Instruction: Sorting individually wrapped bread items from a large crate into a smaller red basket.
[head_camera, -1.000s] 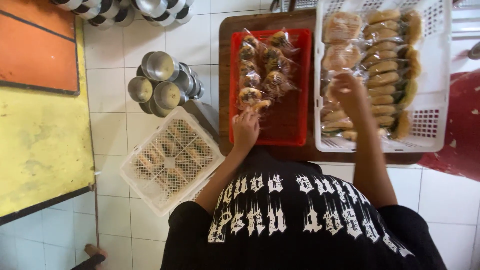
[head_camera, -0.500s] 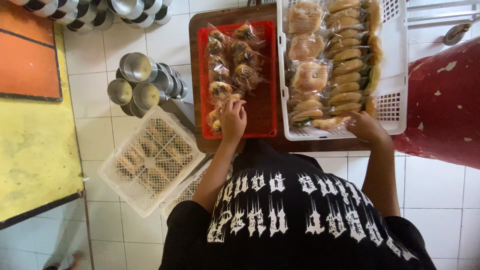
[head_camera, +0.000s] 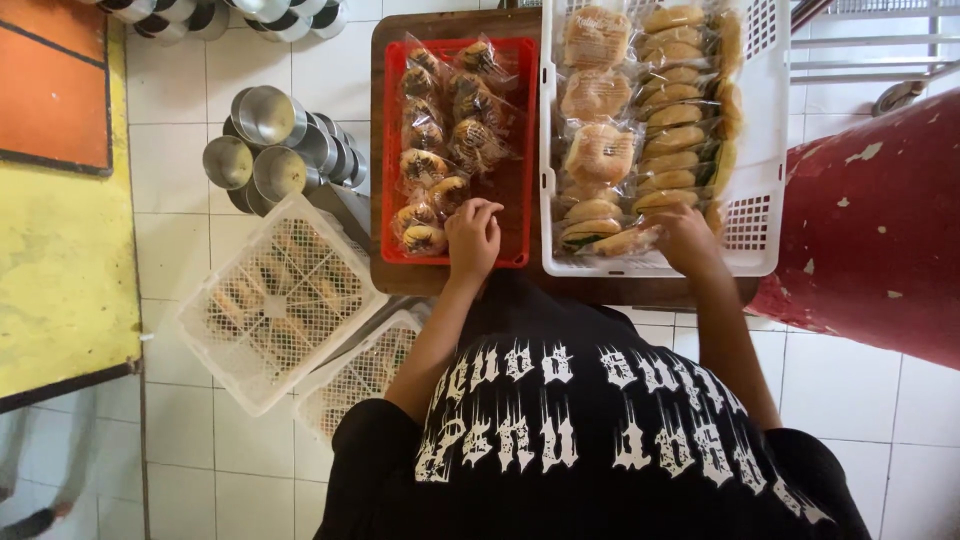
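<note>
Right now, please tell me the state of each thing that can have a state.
Left hand: fingers bent, resting on a wrapped pastry in the red tray.
Right hand: holds a wrapped bun at the near edge of the white crate.
Red tray: partly filled, right side bare.
White crate: nearly full of wrapped buns.
Metal cups: clustered on the tiled floor.

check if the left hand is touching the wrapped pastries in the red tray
Touching. The head view shows the left hand inside the red tray, its fingertips resting against a wrapped pastry with no gap visible between them.
</note>
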